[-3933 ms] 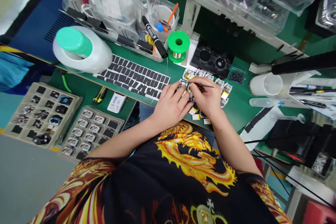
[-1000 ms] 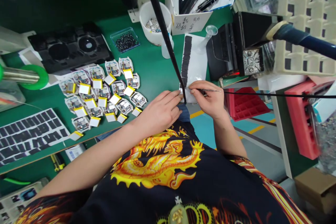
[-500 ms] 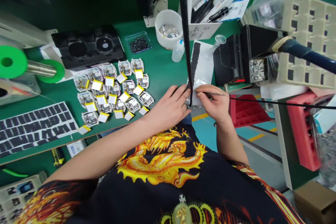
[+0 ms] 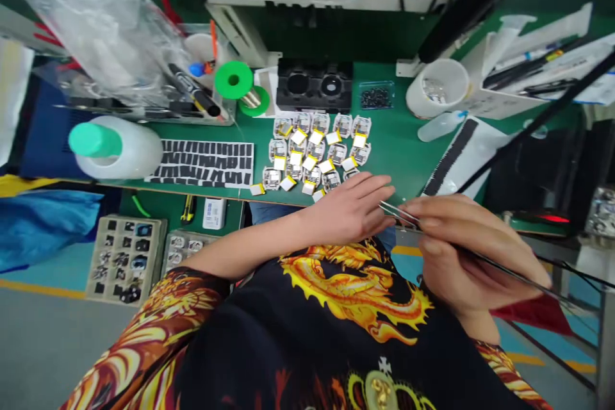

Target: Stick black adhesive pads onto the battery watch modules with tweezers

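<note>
Small pouch cells in clear wrappers with yellow and white tags [image 4: 312,157] lie in a tight cluster on the green bench mat [image 4: 394,147]. My left hand [image 4: 346,211] rests flat just below the cluster, fingers stretched out and nothing in them. My right hand [image 4: 466,250] is raised close to the camera and pinches long, fine metal tweezers [image 4: 396,213]. Their tips point left, just past my left fingertips. Nothing shows between the tips. A sheet of black foam pads [image 4: 204,163] lies further left.
A green solder spool [image 4: 234,80], black fixture [image 4: 314,85], white cup of metal parts [image 4: 437,86] and white sheet with a black strip [image 4: 454,157] stand on the bench. A large white bottle [image 4: 115,147] sits left. Parts trays [image 4: 125,261] lie lower down.
The view has swung, putting the cell cluster above centre. My right hand has risen toward the camera with the tweezers. My left hand has left the white sheet and flattened out.
</note>
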The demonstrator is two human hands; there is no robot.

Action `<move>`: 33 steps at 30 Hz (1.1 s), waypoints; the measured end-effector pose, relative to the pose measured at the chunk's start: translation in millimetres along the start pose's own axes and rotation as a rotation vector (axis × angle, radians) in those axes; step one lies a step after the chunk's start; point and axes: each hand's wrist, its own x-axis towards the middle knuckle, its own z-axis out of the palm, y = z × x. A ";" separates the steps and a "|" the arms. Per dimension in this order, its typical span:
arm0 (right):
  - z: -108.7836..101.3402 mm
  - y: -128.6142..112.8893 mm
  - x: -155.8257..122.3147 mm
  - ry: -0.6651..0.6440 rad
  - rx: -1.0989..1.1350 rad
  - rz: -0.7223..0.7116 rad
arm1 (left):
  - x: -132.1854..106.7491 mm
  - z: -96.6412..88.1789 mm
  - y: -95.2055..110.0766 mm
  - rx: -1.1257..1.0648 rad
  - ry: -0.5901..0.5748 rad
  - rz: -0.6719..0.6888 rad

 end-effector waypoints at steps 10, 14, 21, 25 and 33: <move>137.7 77.0 65.5 -0.162 -0.093 -0.002 | -86.2 -37.3 -35.8 0.172 0.215 -0.557; 152.7 86.9 66.9 -0.216 -0.176 -0.009 | -89.1 -37.8 -44.9 0.164 0.145 -0.587; 165.7 86.7 73.6 -0.265 -0.201 0.024 | -89.8 -36.4 -50.5 0.180 0.151 -0.550; 165.3 83.8 78.8 -0.185 -0.138 0.046 | -92.2 -35.9 -51.3 0.182 0.161 -0.540; 158.4 85.6 79.2 -0.230 -0.165 0.033 | -93.7 -34.6 -52.5 0.136 0.157 -0.564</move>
